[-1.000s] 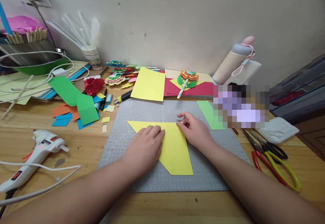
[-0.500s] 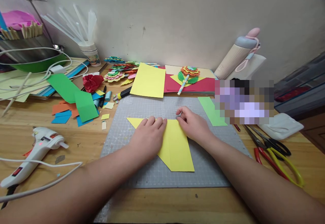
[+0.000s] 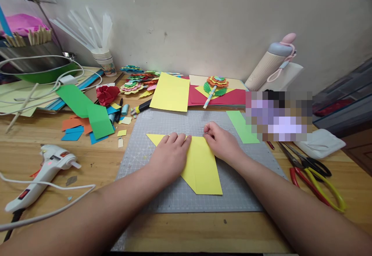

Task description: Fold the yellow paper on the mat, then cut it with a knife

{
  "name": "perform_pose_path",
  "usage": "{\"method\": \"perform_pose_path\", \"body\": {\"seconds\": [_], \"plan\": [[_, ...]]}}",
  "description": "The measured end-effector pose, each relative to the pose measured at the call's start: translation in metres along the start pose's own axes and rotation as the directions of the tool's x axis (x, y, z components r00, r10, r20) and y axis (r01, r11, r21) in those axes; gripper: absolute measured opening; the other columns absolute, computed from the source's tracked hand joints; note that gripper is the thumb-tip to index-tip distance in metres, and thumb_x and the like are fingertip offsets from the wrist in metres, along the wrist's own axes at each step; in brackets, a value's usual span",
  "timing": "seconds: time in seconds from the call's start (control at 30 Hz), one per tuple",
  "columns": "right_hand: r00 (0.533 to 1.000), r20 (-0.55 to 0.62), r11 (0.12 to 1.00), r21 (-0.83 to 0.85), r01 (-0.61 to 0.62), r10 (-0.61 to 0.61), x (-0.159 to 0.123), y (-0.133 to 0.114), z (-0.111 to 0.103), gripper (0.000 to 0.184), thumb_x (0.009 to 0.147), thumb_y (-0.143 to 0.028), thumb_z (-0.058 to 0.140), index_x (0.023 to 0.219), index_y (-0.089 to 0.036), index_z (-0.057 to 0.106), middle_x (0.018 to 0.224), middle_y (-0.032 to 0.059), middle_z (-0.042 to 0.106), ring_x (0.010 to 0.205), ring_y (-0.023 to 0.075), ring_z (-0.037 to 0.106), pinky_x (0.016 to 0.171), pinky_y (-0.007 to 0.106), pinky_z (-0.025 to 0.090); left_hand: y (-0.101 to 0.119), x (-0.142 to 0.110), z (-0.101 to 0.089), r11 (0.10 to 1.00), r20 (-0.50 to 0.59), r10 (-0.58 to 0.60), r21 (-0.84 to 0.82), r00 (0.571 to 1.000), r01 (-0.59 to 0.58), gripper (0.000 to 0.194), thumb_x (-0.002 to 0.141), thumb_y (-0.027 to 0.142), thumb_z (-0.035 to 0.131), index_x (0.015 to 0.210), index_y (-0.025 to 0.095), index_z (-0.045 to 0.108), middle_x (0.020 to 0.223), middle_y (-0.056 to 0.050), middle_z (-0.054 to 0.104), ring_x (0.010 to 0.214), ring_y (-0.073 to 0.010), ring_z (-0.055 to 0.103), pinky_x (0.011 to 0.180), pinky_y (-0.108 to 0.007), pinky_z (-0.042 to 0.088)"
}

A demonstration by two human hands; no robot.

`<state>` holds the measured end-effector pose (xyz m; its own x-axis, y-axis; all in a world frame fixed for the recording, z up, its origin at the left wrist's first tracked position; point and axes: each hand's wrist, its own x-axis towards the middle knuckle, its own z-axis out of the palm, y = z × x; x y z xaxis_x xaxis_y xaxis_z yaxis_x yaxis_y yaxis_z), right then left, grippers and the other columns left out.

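A folded sheet of yellow paper (image 3: 205, 170) lies on the grey cutting mat (image 3: 162, 200), with a pointed flap sticking out at its upper left. My left hand (image 3: 171, 155) rests flat on this sheet, fingers stretched toward its top edge, and covers part of the flap. At the sheet's top right corner, my right hand (image 3: 222, 141) is curled with thumb and fingertips together on the paper's edge. A light green paper strip (image 3: 242, 127) is to the right of that hand, and another yellow sheet (image 3: 170, 92) lies beyond the mat's back edge.
A glue gun (image 3: 43, 174) with its cable lies left. Green paper pieces (image 3: 100, 120), scraps and a cutter (image 3: 142, 107) are behind it. Scissors (image 3: 308, 165) and red-and-yellow-handled pliers (image 3: 316, 190) lie right. A paper flower (image 3: 216, 83) and a bottle (image 3: 269, 64) stand near the wall.
Both hands and the folded yellow sheet keep nearly the same place on the mat. The whole view has shifted very slightly.
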<state>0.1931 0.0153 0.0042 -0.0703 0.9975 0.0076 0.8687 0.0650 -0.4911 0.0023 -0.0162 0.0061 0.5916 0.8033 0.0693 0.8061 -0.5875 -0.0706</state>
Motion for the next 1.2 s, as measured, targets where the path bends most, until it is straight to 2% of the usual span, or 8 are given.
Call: {"method": "perform_pose_path", "body": {"seconds": [0.4, 0.53, 0.63, 0.8, 0.87, 0.97, 1.07, 1.2], "plan": [[1.000, -0.006, 0.999, 0.052, 0.003, -0.003, 0.001, 0.003, 0.002, 0.007, 0.080, -0.017, 0.047, 0.082, -0.024, 0.046, 0.071, -0.0018, 0.063, 0.063, 0.0179, 0.052, 0.054, 0.028, 0.026, 0.000, 0.001, 0.001, 1.000, -0.025, -0.017, -0.020, 1.000, 0.017, 0.044, 0.092, 0.016, 0.040, 0.135, 0.014, 0.046, 0.108, -0.009, 0.059, 0.096, -0.0273, 0.051, 0.082, -0.039, 0.041], [0.999, -0.024, 0.989, 0.144, -0.019, 0.022, -0.001, 0.010, 0.002, 0.005, 0.084, -0.027, 0.048, 0.085, -0.025, 0.045, 0.070, -0.0025, 0.062, 0.062, 0.0180, 0.054, 0.053, 0.027, 0.029, -0.001, 0.000, 0.003, 0.999, -0.039, -0.015, -0.034, 0.999, 0.014, 0.044, 0.092, 0.016, 0.041, 0.135, 0.014, 0.046, 0.108, -0.009, 0.060, 0.097, -0.0273, 0.051, 0.082, -0.040, 0.041], [0.999, -0.006, 0.968, 0.248, -0.029, 0.032, -0.008, 0.016, 0.002, 0.016, 0.086, -0.040, 0.048, 0.092, -0.026, 0.041, 0.060, -0.0063, 0.057, 0.054, 0.0169, 0.052, 0.050, 0.027, 0.032, -0.002, -0.002, 0.003, 0.998, -0.057, -0.034, -0.052, 0.998, 0.031, 0.043, 0.092, 0.018, 0.042, 0.134, 0.016, 0.048, 0.106, -0.008, 0.061, 0.096, -0.0269, 0.052, 0.082, -0.040, 0.041], [1.000, -0.019, 0.929, 0.370, 0.000, 0.007, -0.018, 0.015, 0.006, 0.017, 0.083, -0.037, 0.051, 0.092, -0.027, 0.040, 0.055, -0.0091, 0.051, 0.050, 0.0152, 0.050, 0.051, 0.026, 0.036, 0.000, -0.007, -0.004, 0.994, -0.107, -0.081, -0.076, 0.991, 0.073, 0.040, 0.093, 0.021, 0.041, 0.131, 0.017, 0.051, 0.113, -0.007, 0.062, 0.103, -0.0253, 0.052, 0.089, -0.041, 0.040], [0.997, -0.081, 0.921, 0.390, 0.014, 0.019, -0.016, 0.012, 0.009, 0.015, 0.084, -0.036, 0.048, 0.090, -0.026, 0.038, 0.061, -0.0074, 0.054, 0.054, 0.0148, 0.050, 0.053, 0.026, 0.037, 0.001, -0.008, -0.006, 0.992, -0.129, -0.109, -0.084, 0.986, 0.098, 0.039, 0.094, 0.021, 0.039, 0.131, 0.019, 0.051, 0.123, -0.006, 0.060, 0.113, -0.0245, 0.050, 0.096, -0.042, 0.036], [0.990, -0.137, 0.929, 0.369, 0.019, 0.035, -0.010, 0.008, 0.012, 0.016, 0.083, -0.036, 0.051, 0.085, -0.026, 0.039, 0.063, -0.0060, 0.056, 0.056, 0.0151, 0.050, 0.055, 0.026, 0.035, 0.001, -0.009, -0.003, 0.986, -0.139, -0.150, -0.096, 0.979, 0.138, 0.037, 0.096, 0.023, 0.036, 0.128, 0.022, 0.054, 0.133, -0.003, 0.057, 0.129, -0.0232, 0.042, 0.110, -0.047, 0.022], [0.991, -0.127, 0.945, 0.328, 0.005, 0.039, -0.007, 0.006, 0.013, 0.014, 0.083, -0.035, 0.052, 0.084, -0.026, 0.042, 0.058, -0.0062, 0.055, 0.055, 0.0163, 0.050, 0.054, 0.027, 0.032, -0.001, -0.007, 0.004, 0.983, -0.119, -0.163, -0.101, 0.979, 0.152, 0.039, 0.097, 0.026, 0.034, 0.132, 0.021, 0.052, 0.141, -0.003, 0.051, 0.137, -0.0233, 0.034, 0.115, -0.052, 0.007], [0.994, -0.109, 0.960, 0.280, 0.000, 0.032, -0.009, 0.004, 0.016, 0.006, 0.083, -0.029, 0.048, 0.084, -0.025, 0.043, 0.061, -0.0054, 0.057, 0.056, 0.0167, 0.051, 0.054, 0.027, 0.030, -0.003, -0.005, 0.009, 0.988, -0.077, -0.132, -0.096, 0.988, 0.125, 0.046, 0.098, 0.026, 0.029, 0.141, 0.017, 0.042, 0.148, -0.004, 0.041, 0.141, -0.0204, 0.028, 0.117, -0.051, 0.000]]}}
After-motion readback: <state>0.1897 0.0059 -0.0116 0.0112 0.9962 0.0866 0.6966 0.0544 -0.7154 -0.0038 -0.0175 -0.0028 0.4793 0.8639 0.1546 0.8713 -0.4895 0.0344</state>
